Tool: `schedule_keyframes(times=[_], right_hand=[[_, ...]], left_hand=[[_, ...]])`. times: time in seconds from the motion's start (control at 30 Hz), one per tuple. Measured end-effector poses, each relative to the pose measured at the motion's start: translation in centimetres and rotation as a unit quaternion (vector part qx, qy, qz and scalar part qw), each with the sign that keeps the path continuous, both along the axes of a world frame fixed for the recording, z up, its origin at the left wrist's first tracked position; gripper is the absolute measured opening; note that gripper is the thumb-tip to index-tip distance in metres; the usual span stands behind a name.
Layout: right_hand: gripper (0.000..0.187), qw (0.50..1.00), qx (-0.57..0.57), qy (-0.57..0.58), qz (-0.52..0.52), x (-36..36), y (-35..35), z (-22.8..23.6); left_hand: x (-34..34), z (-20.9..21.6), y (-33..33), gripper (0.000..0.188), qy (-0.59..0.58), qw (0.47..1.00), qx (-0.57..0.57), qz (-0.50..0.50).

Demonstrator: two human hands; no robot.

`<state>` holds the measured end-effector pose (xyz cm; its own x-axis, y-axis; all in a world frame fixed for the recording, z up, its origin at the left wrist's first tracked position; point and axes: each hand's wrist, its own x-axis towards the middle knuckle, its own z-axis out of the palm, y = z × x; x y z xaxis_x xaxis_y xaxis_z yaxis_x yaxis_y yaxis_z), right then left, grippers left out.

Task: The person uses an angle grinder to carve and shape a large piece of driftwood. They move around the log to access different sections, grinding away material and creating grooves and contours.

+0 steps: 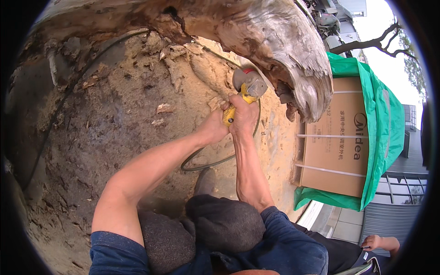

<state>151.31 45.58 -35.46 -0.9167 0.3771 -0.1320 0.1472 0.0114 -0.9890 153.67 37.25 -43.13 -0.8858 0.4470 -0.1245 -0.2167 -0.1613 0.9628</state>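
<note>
Both of my hands are wrapped round a yellow angle grinder [248, 97]. My left hand [213, 124] closes on the rear of its body, close beside the other. Further forward, my right hand [244, 115] grips the body just behind the metal head. A round grey disc [239, 79] with a bit of red behind it shows at the tool's front. The head is close under a large weathered log [220, 23] with rough, split grain; I cannot tell whether the disc touches the wood. A dark cable [208, 164] loops on the ground below my wrists.
Sawdust and wood chips [165, 108] cover the ground. A dark hose [59, 103] runs along the left. At right stands a large strapped cardboard box [337, 151] under a green tarp [382, 123]. Another person's hand [373, 242] shows at lower right.
</note>
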Motion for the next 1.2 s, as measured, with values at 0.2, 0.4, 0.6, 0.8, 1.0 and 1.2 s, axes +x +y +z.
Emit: schedule_keyframes(times=[0.2,0.4,0.6,0.8,1.0,1.2], right_hand=[[0.011,0.999,-0.026,-0.011,0.019,-1.3,-0.3,0.0],[0.012,1.0,0.025,-0.009,0.006,1.5,-1.1,1.4],[0.015,0.998,0.045,0.0,0.035,3.4,-2.8,2.8],[0.019,0.998,0.06,0.007,-0.007,5.1,-2.7,4.3],[0.012,0.995,0.074,0.056,-0.025,6.3,-3.2,6.1],[0.015,0.996,0.084,0.039,-0.017,5.4,-2.2,3.9]], left_hand=[[-1.2,-1.6,1.0,0.038,-0.001,1.0,-0.004,0.028],[0.7,2.3,-1.9,0.038,0.002,0.998,-0.063,-0.01],[2.7,-1.0,-0.5,0.038,0.002,1.0,0.002,0.012],[3.8,5.5,-3.9,0.034,0.004,1.0,-0.018,-0.018],[4.5,5.8,-2.9,0.052,0.073,0.996,0.048,0.004],[4.1,2.4,-1.6,0.056,0.031,0.998,0.05,-0.01]])
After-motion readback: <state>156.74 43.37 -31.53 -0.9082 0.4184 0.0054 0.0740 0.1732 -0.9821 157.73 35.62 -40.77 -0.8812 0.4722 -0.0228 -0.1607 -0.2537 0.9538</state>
